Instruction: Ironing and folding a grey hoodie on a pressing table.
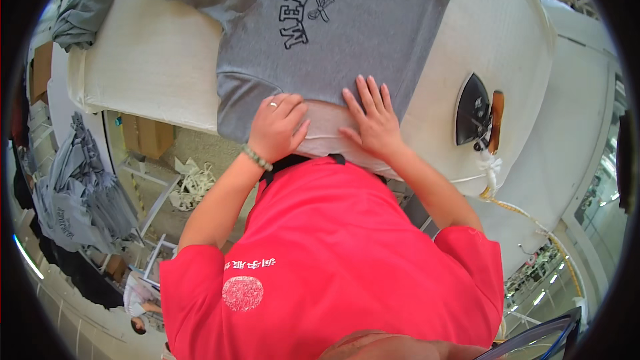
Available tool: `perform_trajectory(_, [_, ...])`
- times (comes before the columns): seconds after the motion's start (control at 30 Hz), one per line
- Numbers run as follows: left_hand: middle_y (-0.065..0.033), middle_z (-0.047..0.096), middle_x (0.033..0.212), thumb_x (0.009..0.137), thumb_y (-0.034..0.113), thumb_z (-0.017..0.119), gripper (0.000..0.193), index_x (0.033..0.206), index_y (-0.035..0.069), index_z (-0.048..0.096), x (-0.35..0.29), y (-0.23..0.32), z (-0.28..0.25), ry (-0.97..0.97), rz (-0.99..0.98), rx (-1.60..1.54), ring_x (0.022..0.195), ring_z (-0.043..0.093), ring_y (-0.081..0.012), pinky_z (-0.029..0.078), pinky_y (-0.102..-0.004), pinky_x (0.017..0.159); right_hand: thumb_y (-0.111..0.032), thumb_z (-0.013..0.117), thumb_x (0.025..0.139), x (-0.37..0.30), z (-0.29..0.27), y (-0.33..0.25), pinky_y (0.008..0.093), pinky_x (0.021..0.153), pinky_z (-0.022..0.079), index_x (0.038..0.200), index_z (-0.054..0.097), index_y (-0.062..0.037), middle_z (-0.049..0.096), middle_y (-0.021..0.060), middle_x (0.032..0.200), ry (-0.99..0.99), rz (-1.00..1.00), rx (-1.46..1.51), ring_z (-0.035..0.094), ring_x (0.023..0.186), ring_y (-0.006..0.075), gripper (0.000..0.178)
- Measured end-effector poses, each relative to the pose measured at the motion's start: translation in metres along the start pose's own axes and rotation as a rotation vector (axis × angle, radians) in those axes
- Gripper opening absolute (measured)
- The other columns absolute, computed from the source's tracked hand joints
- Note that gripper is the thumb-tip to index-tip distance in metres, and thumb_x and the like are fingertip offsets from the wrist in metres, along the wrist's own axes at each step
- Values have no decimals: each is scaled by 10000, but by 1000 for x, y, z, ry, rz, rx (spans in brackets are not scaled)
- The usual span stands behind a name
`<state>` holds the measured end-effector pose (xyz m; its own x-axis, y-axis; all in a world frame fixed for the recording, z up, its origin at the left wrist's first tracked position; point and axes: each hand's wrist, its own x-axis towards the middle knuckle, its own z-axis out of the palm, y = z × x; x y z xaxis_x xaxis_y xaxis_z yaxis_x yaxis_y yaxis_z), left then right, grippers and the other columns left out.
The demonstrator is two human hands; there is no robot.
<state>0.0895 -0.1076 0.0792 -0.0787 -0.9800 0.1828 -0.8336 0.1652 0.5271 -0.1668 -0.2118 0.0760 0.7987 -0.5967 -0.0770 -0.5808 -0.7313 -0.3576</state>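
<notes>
Hands: left hand (pixel 277 127) curled, right hand (pixel 373 117) flat on grey shirt (pixel 347 33) | iron (pixel 475 110) right | table (pixel 153 60)

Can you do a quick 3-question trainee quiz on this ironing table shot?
1. True or false: the iron is in the right hand.
2. What does the left hand rest on?
A. a cardboard box
B. the hem of the grey sweatshirt
C. the iron's cord
3. Fill in: both hands lie ____ on the garment, near the table edge closest to the person.

Key:
1. False; the iron stands alone on the table to the right, apart from both hands.
2. B
3. flat, palms down; the right hand's fingers are spread.
</notes>
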Motion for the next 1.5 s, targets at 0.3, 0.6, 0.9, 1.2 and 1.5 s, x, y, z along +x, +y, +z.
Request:
perform_trajectory(0.3, [-125,729,977,937,316,710,304,1085,52,685,0,-104,-63,384,-1100,-379,881,698,-327,549,-422,786,-235,647,962,194,-9,-61,427,994,547,1366,620,-121,668,103,1331,5,-423,217,615,1281,295,421])
perform_trajectory(0.6, [-116,726,921,936,301,720,245,886,64,681,-4,-120,-59,224,-1099,-358,807,693,-334,531,-453,680,-99,609,906,406,-11,-114,412,856,588,1124,693,-102,674,52,1170,-342,-691,-324,662,1113,294,233])
perform_trajectory(0.9, [-87,686,877,903,257,744,193,886,90,648,-10,-118,-53,309,-970,-258,784,671,-341,528,-458,660,-70,606,901,386,-24,-106,431,780,587,953,677,-36,661,105,1062,-593,-668,-248,697,977,313,95])
perform_trajectory(1.2, [-81,681,876,901,238,742,175,902,99,635,-15,-117,-55,309,-922,-173,760,670,-341,528,-460,640,-73,613,894,381,-8,-128,438,711,568,957,610,-66,664,102,917,-570,-816,-492,714,874,310,63])
perform_trajectory(1.5, [-81,669,1182,887,247,747,213,1056,143,670,-17,-133,-68,91,-764,89,1120,649,-308,521,-463,926,-100,641,901,353,30,-132,422,735,572,1057,595,-88,705,97,1006,-188,-383,-322,715,961,286,163])
